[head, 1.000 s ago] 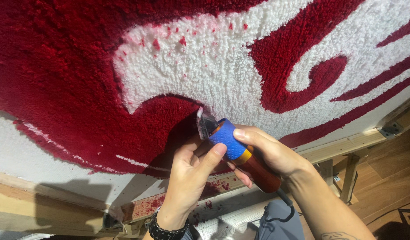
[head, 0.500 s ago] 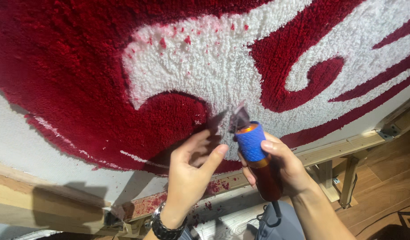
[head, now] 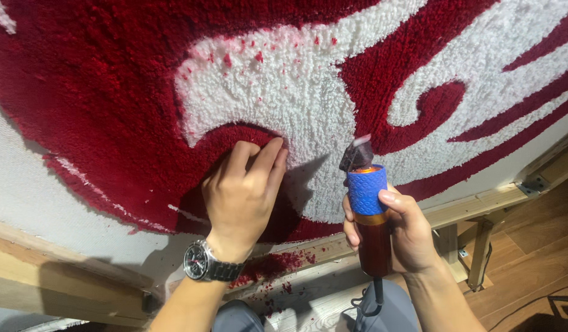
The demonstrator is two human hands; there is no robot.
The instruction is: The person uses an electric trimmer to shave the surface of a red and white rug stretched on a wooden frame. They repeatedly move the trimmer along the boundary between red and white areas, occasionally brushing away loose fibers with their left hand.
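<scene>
A tufted rug [head: 111,92] in deep red and white fills the view, stretched on a wooden frame [head: 44,270]. My left hand [head: 244,190], with a metal wristwatch, lies flat on the red pile at the edge of a white patch [head: 278,80], fingers together and pressing on the tufts. My right hand [head: 397,233] grips an electric trimmer [head: 367,209] with a blue grip sleeve and a dark red body. Its blade head points up at the rug, close to the white pile just right of my left hand.
Red fluff [head: 268,267] lies on the frame's lower rail under my left wrist. The trimmer's cord [head: 370,304] hangs down towards my lap. A wooden floor [head: 530,270] and a frame leg [head: 480,252] show at the lower right.
My left hand has let go of the trimmer's head and moved up and left onto the red pile. The trimmer has shifted right and now stands upright in my right hand alone.
</scene>
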